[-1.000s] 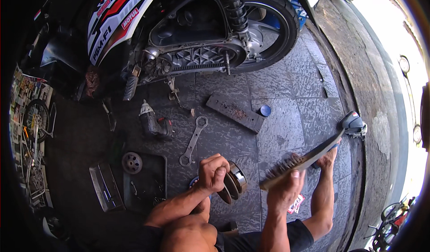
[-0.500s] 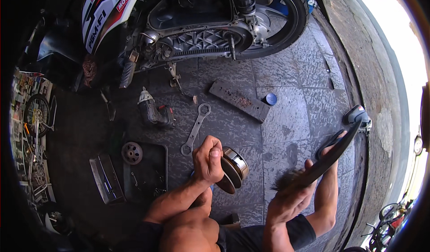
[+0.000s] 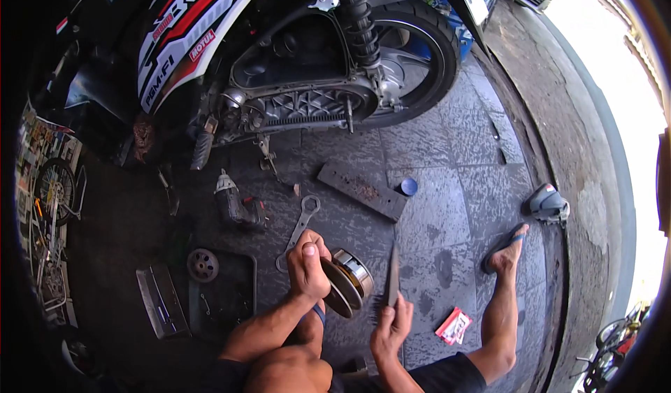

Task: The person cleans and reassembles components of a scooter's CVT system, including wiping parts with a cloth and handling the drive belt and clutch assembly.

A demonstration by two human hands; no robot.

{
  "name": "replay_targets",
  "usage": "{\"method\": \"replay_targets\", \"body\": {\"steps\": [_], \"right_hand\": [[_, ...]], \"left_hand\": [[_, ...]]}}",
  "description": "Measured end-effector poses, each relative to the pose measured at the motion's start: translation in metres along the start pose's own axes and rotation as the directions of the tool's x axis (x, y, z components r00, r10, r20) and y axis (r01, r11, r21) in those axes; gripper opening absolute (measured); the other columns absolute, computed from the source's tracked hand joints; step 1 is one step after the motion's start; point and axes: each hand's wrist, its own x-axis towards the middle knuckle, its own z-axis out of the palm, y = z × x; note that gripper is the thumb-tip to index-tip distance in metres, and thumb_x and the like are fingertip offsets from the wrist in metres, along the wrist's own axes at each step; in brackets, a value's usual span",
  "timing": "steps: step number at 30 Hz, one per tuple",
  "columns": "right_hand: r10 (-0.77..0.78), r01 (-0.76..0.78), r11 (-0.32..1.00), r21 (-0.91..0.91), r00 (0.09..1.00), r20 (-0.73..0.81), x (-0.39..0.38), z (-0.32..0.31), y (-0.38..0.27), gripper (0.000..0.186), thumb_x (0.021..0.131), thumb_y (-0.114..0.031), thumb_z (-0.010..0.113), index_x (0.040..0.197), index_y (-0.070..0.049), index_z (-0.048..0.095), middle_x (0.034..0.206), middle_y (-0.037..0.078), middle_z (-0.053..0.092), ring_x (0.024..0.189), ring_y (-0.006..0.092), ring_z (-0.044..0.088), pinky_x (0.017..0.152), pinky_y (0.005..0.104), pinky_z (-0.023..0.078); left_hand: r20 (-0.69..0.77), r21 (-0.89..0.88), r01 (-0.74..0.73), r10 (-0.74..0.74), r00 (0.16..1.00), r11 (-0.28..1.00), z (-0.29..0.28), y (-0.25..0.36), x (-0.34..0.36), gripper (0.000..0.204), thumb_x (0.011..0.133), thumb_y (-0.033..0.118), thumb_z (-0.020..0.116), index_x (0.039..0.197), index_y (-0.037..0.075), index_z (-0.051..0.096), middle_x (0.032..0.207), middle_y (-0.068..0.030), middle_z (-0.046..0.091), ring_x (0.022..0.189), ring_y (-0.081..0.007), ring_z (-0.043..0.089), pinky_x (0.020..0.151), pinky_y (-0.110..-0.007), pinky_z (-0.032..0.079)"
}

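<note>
Gripping the round metal pulley drum [image 3: 347,281] at lower centre, left hand [image 3: 307,267] has its fingers curled tight over the rim, holding it on edge. Right hand [image 3: 391,326] pinches the handle of a narrow flat wire brush [image 3: 393,275], blade upright just beside the drum, not clearly touching. Judging by this, cleaning is under way; the part remains off the red-and-white scooter [image 3: 279,64] at top, so refitting is left. Around: long open-ended spanner [image 3: 300,227], dark impact tool [image 3: 234,201], flat grey bar [image 3: 362,189], small blue cap [image 3: 409,186], black tray [image 3: 220,299] lower left. Bare foot [image 3: 504,250] right.
</note>
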Motion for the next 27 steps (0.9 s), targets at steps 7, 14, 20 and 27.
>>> {"method": "replay_targets", "body": {"steps": [7,14,20,27], "right_hand": [[-0.130,0.132,0.990,0.040,0.991,-0.037,0.019,0.014,-0.052,0.045,0.098,-0.030,0.056,0.126,0.005,0.059,0.104,0.017,0.060,0.098,0.0281,0.055,0.085,0.0364,0.044],[0.042,0.038,0.939,0.342,0.974,-0.222,0.067,-0.013,-0.093,0.057,0.103,-0.044,0.050,0.129,0.008,0.055,0.104,0.012,0.052,0.089,0.0193,0.048,0.074,0.0318,0.041],[0.064,-0.066,0.997,0.043,0.997,0.042,-0.027,0.013,0.013,0.046,0.102,-0.034,0.051,0.128,0.003,0.059,0.102,0.015,0.053,0.097,0.0260,0.050,0.090,0.0376,0.040],[-0.233,0.227,0.971,-0.073,0.970,-0.075,0.024,0.014,-0.044,0.055,0.104,-0.039,0.049,0.131,0.008,0.053,0.110,0.019,0.055,0.102,0.0288,0.053,0.091,0.0387,0.041]], "left_hand": [[0.033,-0.023,0.064,-0.064,0.997,0.998,-0.010,0.014,-0.012,0.055,0.101,0.049,0.031,0.075,0.003,0.046,0.057,-0.0074,0.051,0.049,-0.0202,0.053,0.048,-0.034,0.039],[0.035,0.098,0.028,-0.032,0.999,0.995,-0.020,0.010,-0.016,0.056,0.101,0.049,0.030,0.073,0.003,0.047,0.054,-0.0082,0.050,0.050,-0.0221,0.054,0.049,-0.035,0.040],[-0.050,-0.022,0.092,-0.093,0.994,0.996,-0.007,0.003,0.001,0.058,0.102,0.053,0.027,0.070,0.006,0.039,0.054,-0.0036,0.044,0.049,-0.0147,0.045,0.048,-0.033,0.034],[-0.031,-0.271,0.362,-0.384,0.923,0.892,-0.004,0.005,-0.009,0.055,0.103,0.054,0.028,0.071,0.010,0.037,0.055,0.0001,0.041,0.050,-0.0099,0.041,0.048,-0.028,0.031]]}}
